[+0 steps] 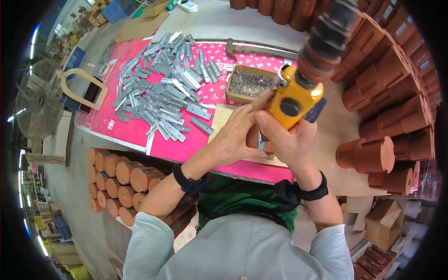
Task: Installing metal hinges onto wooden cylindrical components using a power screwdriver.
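My right hand (287, 142) grips a yellow power screwdriver (295, 100) whose hose runs up and away to the top right. The tool's tip points down at a brown cylindrical piece (254, 136) lying on a small board (223, 117). My left hand (235, 133) holds that brown piece steady from the left. The spot where the tip meets the piece is hidden behind my hands.
A pile of several grey metal plates (161, 88) lies on the pink table cover (133, 130). A cardboard box of screws (249, 84) sits behind the board. Brown cylindrical parts are stacked at the right (387, 102) and below the table's left edge (119, 179). A fan (37, 105) stands at far left.
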{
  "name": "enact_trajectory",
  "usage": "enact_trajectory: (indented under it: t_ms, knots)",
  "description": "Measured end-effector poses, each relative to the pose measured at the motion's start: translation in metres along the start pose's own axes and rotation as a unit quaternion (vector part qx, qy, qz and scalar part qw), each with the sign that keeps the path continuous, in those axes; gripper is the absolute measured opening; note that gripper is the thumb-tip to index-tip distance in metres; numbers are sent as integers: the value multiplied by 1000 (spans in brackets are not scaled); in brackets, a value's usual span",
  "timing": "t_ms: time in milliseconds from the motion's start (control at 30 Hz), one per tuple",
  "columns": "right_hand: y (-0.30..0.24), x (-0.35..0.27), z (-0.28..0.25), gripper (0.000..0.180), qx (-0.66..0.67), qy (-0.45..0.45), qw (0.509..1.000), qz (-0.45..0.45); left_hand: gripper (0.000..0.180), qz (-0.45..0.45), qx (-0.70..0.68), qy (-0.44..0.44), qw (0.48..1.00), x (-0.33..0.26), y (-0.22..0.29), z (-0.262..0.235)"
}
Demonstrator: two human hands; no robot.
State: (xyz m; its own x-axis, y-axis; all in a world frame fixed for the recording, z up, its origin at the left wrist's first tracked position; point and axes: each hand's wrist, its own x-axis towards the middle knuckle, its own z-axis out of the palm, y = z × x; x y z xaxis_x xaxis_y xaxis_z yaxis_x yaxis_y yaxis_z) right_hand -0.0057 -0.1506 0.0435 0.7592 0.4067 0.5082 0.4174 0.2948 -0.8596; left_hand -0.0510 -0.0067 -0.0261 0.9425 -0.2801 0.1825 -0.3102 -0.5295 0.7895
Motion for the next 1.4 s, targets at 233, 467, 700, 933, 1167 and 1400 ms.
enact_trajectory:
  t_ms: [233,467,700,933,1167,1400]
  knots:
    - [-4,9,-6,33,61,27,997,23,99,-59,-11,-40,997,2,15,-4]
    - [-18,6,-36,46,23,91,995,-20,99,-12,166,-81,983,14,32,-12]
    - [-4,-6,-57,45,-29,109,993,-25,83,16,279,-157,947,49,49,-1]
    - [-7,-11,-65,43,-36,79,996,24,72,11,367,-220,904,62,48,2]
    - [-1,-10,-68,50,-46,76,996,-2,75,-60,186,-104,975,34,50,-32]
    - [2,-7,-56,48,-32,79,996,-4,84,-49,68,-52,995,-6,5,-17]
